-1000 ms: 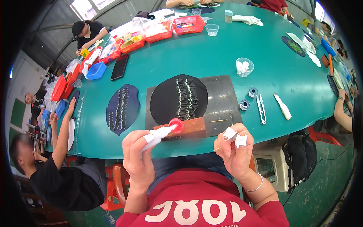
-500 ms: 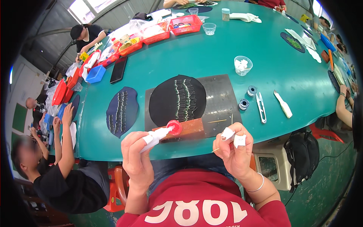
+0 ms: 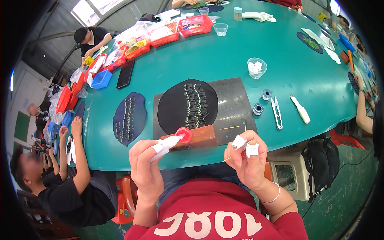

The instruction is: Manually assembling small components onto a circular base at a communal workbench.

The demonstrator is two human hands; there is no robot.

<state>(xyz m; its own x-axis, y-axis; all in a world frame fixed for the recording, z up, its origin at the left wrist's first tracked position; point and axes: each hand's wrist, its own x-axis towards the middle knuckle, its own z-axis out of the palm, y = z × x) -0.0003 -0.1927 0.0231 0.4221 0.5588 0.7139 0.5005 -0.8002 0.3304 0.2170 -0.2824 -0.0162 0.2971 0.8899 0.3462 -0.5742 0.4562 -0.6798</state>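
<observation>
Both hands sit low in the centre of the head view, just in front of the near edge of the green tabletop. Left hand, lower left of centre, is clenched around a small white bottle whose red cap points up and right, toward a brown block. Right hand, lower right of centre, has white tape on 2 fingertips and pinches a thin pale stick that juts out to the left.

Above the hands, a grey mat lies on the tabletop with a round black cloth on it, rows of small pale pieces across the cloth. Left of the mat lies a dark blue oval cloth. Right of the mat are 2 small spools, a thread snip and a white tool. A clear cup stands further up.

At the left edge, another person sits with arms raised.
</observation>
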